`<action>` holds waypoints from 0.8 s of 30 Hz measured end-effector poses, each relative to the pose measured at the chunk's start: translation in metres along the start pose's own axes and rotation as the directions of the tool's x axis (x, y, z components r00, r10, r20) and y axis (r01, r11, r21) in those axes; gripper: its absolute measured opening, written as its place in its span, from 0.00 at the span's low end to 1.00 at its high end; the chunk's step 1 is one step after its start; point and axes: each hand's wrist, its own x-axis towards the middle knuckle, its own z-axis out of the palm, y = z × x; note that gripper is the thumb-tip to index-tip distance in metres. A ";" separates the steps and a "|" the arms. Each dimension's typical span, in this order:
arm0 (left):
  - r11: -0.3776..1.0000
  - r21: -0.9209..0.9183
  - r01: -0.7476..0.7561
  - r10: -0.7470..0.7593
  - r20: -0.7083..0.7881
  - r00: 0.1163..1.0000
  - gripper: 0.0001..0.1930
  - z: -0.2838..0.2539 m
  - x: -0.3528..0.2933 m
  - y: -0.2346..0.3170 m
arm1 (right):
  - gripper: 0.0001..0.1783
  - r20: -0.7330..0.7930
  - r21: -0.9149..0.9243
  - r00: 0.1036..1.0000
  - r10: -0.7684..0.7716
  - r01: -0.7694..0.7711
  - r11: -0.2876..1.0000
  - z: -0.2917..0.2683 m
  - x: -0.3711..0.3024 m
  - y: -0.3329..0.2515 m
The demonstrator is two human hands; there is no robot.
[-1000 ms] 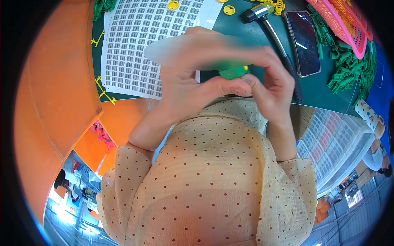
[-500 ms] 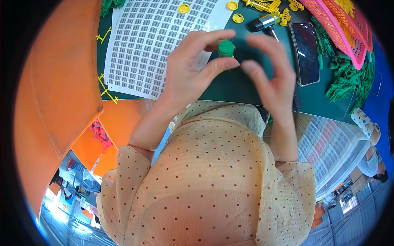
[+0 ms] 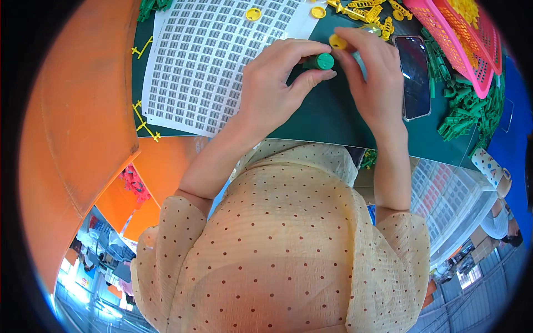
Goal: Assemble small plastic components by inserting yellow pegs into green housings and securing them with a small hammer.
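A green cylinder sits to the right of the printed sheet, above the table, its round end showing. The left hand's fingers grasp it between thumb and forefinger, the hand partly covering the sheet's right edge. Farther right of the sheet, the right hand pinches a yellow disc, slightly blurred, close to the cylinder. On the sheet's far part lies a yellow cap; yellow sticks lie along its left side. Well to the sheet's right are a phone, a pink basket and heaped green pieces.
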 end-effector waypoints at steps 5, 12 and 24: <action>0.999 0.042 0.007 -0.004 -0.079 0.997 0.15 0.003 0.003 0.002 | 0.15 0.005 0.384 1.000 0.011 -0.012 0.923 -0.021 -0.001 -0.018; 0.994 -0.078 0.075 -0.080 -0.053 0.995 0.16 0.001 0.005 0.002 | 0.15 0.038 0.498 0.999 0.026 -0.042 0.866 -0.020 0.000 -0.019; 0.985 -0.115 0.130 -0.136 -0.041 0.990 0.16 -0.001 0.001 -0.002 | 0.15 0.162 0.615 0.969 0.188 -0.249 0.749 -0.018 0.004 -0.027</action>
